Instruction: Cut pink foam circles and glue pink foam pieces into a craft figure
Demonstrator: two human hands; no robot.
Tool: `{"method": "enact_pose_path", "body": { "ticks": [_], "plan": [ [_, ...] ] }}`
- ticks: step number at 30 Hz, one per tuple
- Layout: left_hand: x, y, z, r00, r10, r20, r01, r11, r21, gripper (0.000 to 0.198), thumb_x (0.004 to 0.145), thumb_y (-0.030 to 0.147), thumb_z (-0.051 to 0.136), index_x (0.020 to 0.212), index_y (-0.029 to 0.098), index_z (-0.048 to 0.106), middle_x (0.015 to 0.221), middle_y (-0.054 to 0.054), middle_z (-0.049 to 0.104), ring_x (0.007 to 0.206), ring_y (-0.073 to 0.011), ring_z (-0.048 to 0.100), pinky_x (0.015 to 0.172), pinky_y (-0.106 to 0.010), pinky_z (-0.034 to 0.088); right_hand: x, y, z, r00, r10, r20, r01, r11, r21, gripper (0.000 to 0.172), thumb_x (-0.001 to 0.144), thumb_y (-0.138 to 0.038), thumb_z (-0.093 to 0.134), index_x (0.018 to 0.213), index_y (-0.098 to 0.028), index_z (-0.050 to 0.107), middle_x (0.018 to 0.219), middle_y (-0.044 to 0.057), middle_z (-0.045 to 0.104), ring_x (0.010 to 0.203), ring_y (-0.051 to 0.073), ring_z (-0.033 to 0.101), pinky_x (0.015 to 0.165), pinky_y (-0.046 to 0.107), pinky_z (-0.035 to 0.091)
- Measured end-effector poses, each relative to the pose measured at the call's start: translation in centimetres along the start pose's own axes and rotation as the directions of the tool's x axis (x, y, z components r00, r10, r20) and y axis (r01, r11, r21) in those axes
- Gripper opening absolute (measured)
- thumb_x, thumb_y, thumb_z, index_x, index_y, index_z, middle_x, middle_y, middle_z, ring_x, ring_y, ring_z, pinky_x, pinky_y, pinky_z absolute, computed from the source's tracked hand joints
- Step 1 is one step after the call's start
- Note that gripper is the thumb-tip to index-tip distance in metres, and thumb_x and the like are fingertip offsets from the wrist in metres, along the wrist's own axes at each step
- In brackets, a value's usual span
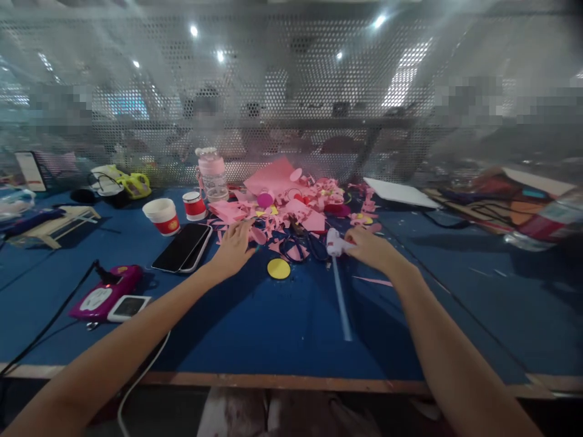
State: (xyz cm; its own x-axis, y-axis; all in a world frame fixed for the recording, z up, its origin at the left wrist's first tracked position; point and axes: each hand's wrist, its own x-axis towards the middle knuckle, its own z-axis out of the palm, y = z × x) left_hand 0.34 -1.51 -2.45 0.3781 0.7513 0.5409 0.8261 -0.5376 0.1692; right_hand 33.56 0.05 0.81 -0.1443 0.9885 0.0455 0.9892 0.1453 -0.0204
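Note:
My right hand (364, 246) is closed round the handle of a small white glue gun (334, 243), from which a long translucent stick (342, 303) points toward the table's front edge. My left hand (234, 246) reaches to the near left edge of a heap of pink paper scraps (296, 206); its fingers are spread, and nothing is seen held in it. Between the hands lie a yellow disc (279, 269) and dark-handled scissors (294, 249), partly among the scraps. A thin pink strip (373, 281) lies below my right hand.
Left of the heap are two phones (184, 247), paper cups (161, 215), a pink-capped bottle (212, 176) and a purple device (109, 291) with cables. At right are a white board (401, 193) and a plastic bottle (546, 224). A perforated screen (282, 91) stands behind.

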Motion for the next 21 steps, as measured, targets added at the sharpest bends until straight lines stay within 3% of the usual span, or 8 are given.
{"method": "enact_pose_path", "body": {
  "ticks": [3, 6, 10, 12, 15, 17, 19, 21],
  "plan": [
    [1.4, -0.1, -0.1, 0.990, 0.004, 0.139, -0.015, 0.997, 0.082, 0.057, 0.076, 0.018, 0.057, 0.128, 0.016, 0.035, 0.124, -0.015, 0.050, 0.121, -0.0292, 0.036, 0.096, -0.049, 0.032, -0.2, -0.4, -0.2, 0.993, -0.045, -0.110, 0.049, 0.998, 0.038, 0.025, 0.071, -0.024, 0.047, 0.095, -0.017, 0.050, 0.104, 0.012, 0.054, 0.091, 0.025, 0.054, 0.074, 0.032, 0.041],
    [2.9, -0.5, -0.2, 0.982, 0.037, 0.184, -0.066, 0.986, 0.151, 0.047, 0.075, 0.017, 0.058, 0.120, 0.016, 0.046, 0.115, -0.012, 0.057, 0.112, -0.0291, 0.044, 0.091, -0.047, 0.036, -0.6, -1.0, -0.6, 0.941, -0.082, -0.330, 0.092, 0.996, 0.016, 0.030, 0.069, -0.023, 0.049, 0.098, -0.015, 0.050, 0.104, 0.014, 0.052, 0.101, 0.030, 0.047, 0.083, 0.039, 0.038],
    [4.3, -1.3, -0.2, 0.947, 0.234, 0.218, -0.261, 0.960, 0.104, 0.022, 0.079, 0.013, 0.050, 0.098, 0.015, 0.059, 0.095, -0.009, 0.063, 0.094, -0.0215, 0.054, 0.083, -0.036, 0.041, -1.0, -2.5, -1.2, 0.832, -0.109, -0.544, 0.216, 0.967, 0.137, 0.022, 0.072, -0.023, 0.046, 0.092, -0.015, 0.053, 0.098, 0.013, 0.053, 0.098, 0.029, 0.046, 0.087, 0.041, 0.036],
    [4.3, -1.2, -0.5, 0.931, 0.326, 0.166, -0.345, 0.933, 0.100, 0.018, 0.082, 0.015, 0.046, 0.092, 0.015, 0.061, 0.084, -0.008, 0.063, 0.085, -0.0193, 0.055, 0.077, -0.033, 0.042, -1.1, -3.6, -1.1, 0.816, -0.101, -0.569, 0.321, 0.898, 0.301, 0.015, 0.074, -0.025, 0.045, 0.082, -0.017, 0.054, 0.090, 0.011, 0.055, 0.090, 0.025, 0.050, 0.081, 0.037, 0.040],
    [3.7, -0.4, -1.4, 0.901, 0.433, 0.011, -0.431, 0.893, 0.130, 0.023, 0.087, 0.018, 0.040, 0.089, 0.015, 0.063, 0.077, -0.007, 0.062, 0.079, -0.0177, 0.054, 0.075, -0.033, 0.041, -1.0, -6.0, -0.8, 0.884, -0.048, -0.465, 0.365, 0.695, 0.620, 0.018, 0.072, -0.034, 0.049, 0.074, -0.017, 0.055, 0.076, 0.006, 0.056, 0.073, 0.019, 0.053, 0.066, 0.031, 0.043],
    [3.0, 0.5, -2.1, 0.867, 0.491, -0.090, -0.477, 0.868, 0.139, 0.024, 0.088, 0.019, 0.039, 0.092, 0.017, 0.063, 0.079, -0.007, 0.063, 0.080, -0.0167, 0.054, 0.077, -0.033, 0.042, -0.9, -7.7, -0.5, 0.971, -0.084, -0.224, 0.238, 0.466, 0.852, 0.032, 0.073, -0.047, 0.048, 0.074, -0.016, 0.056, 0.070, 0.004, 0.058, 0.060, 0.015, 0.050, 0.052, 0.026, 0.040],
    [2.2, 1.3, -2.5, 0.835, 0.526, -0.160, -0.510, 0.850, 0.132, 0.023, 0.088, 0.020, 0.041, 0.094, 0.019, 0.063, 0.082, -0.005, 0.064, 0.082, -0.0157, 0.054, 0.081, -0.034, 0.042, -0.8, -9.5, -0.3, 0.980, -0.197, -0.038, 0.091, 0.268, 0.959, 0.043, 0.069, -0.057, 0.052, 0.077, -0.015, 0.057, 0.068, 0.002, 0.058, 0.051, 0.010, 0.046, 0.044, 0.023, 0.037],
    [1.6, 2.0, -2.7, 0.806, 0.551, -0.218, -0.537, 0.835, 0.123, 0.020, 0.087, 0.021, 0.043, 0.092, 0.021, 0.063, 0.082, -0.003, 0.066, 0.082, -0.0145, 0.055, 0.086, -0.035, 0.042, -0.7, -10.9, -0.2, 0.974, -0.227, -0.020, 0.056, 0.153, 0.987, 0.043, 0.062, -0.056, 0.062, 0.075, -0.016, 0.056, 0.062, -0.002, 0.055, 0.045, 0.006, 0.040, 0.039, 0.019, 0.031]
  ]
}}
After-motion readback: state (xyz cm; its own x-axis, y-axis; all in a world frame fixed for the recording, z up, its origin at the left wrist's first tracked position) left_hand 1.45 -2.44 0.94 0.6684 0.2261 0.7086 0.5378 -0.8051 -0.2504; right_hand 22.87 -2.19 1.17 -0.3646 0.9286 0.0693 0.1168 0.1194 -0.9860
